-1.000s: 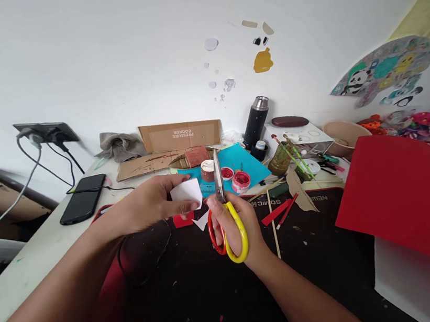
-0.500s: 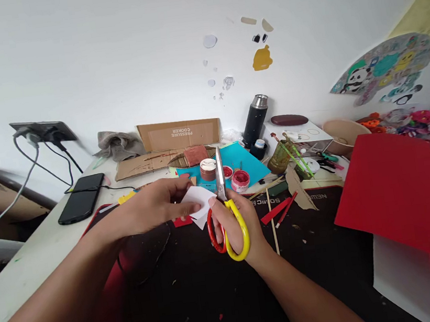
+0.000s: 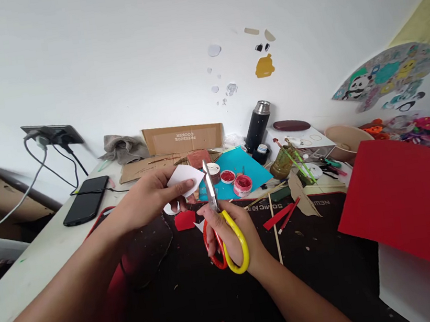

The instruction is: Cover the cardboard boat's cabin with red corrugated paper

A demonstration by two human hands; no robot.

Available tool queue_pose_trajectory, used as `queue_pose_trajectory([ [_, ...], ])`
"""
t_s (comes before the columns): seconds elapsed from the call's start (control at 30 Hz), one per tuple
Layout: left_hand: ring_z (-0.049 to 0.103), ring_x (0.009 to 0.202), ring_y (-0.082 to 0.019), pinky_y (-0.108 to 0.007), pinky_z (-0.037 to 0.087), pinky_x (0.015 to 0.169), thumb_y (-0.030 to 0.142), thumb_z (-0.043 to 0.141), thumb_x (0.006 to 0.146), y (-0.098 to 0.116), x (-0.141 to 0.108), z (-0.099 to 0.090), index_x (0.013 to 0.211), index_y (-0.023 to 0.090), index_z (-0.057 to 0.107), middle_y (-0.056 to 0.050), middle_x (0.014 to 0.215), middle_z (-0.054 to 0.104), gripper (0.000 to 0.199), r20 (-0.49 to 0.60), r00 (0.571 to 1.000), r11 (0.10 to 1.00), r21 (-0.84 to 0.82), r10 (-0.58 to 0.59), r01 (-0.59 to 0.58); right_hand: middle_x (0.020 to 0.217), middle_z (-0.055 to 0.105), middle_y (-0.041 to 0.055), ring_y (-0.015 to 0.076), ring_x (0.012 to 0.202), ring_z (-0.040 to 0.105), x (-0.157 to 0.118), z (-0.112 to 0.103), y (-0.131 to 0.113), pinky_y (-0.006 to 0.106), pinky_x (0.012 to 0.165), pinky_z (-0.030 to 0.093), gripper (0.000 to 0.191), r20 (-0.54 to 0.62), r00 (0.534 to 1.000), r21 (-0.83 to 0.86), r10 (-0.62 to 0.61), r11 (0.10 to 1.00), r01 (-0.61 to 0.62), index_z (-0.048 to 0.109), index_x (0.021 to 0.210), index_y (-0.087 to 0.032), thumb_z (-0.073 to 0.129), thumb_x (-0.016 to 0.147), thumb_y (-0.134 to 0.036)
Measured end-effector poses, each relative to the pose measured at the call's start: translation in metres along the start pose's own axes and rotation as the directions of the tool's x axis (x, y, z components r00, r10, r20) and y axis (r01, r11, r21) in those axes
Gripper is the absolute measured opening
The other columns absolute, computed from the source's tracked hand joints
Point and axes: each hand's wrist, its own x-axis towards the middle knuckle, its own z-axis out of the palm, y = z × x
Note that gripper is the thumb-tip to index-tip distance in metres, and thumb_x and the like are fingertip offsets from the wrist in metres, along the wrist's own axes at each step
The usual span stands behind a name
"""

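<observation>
My left hand [image 3: 152,194] pinches a small piece of white paper [image 3: 185,178] between thumb and fingers. In my right hand [image 3: 234,232] is a pair of scissors [image 3: 238,255] with one red and one yellow handle loop. The blades look closed or nearly so and point up and away, their tip beside the paper's right corner. Below the paper, a small red paper piece [image 3: 185,220] lies on the black desk mat [image 3: 201,300]. A white scrap [image 3: 200,226] shows next to it, partly behind my right hand.
Open red paint jars [image 3: 242,184] stand on a blue sheet [image 3: 253,169]. Behind are a black thermos [image 3: 258,126] and cardboard [image 3: 183,137]. A phone [image 3: 86,200] lies at left, brushes [image 3: 302,162] stand in a jar, and a large red sheet [image 3: 394,195] sits at right.
My left hand has lifted the white paper up and to the left, uncovering the red piece. A white scrap now lies apart below it. The scissors have shifted slightly left and down.
</observation>
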Motion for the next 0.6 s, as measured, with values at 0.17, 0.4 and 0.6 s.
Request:
queue_pose_trajectory([
  [0.17,0.072,0.068,-0.019,-0.030,0.058,0.063,0.060,0.083,0.092,0.000,0.000,0.000,0.103,0.019,0.074,-0.006,0.087,0.081,0.043,-0.114,0.993,0.998,-0.065,-0.003,-0.005,0.061,0.071,0.0002,0.0191,0.051,0.074,-0.001,-0.001,0.005,0.025,0.052,0.054,0.078,0.028,0.998,0.037,-0.048,0.998,0.047,0.076,0.116,-0.017,0.071,0.088,-0.090],
  [0.4,0.071,0.063,-0.018,-0.030,0.057,0.058,0.059,0.084,0.091,0.002,-0.002,0.002,0.100,0.018,0.071,-0.006,0.082,0.081,0.045,-0.203,0.979,0.994,-0.098,0.027,-0.047,0.081,0.078,0.0059,0.0243,0.070,0.081,0.000,-0.002,0.008,0.034,0.065,0.063,0.085,0.111,0.989,0.078,-0.093,0.993,0.085,0.074,0.120,-0.019,0.070,0.084,-0.096],
  [0.6,0.075,0.065,-0.020,-0.032,0.060,0.060,0.059,0.084,0.092,0.003,-0.002,0.006,0.105,0.018,0.070,-0.005,0.081,0.081,0.045,-0.184,0.982,0.993,-0.108,0.034,-0.054,0.078,0.068,-0.0004,0.0130,0.049,0.064,-0.003,-0.004,0.019,0.024,0.046,0.048,0.065,0.045,0.994,-0.032,-0.100,0.994,0.102,0.074,0.117,-0.020,0.068,0.098,-0.081],
])
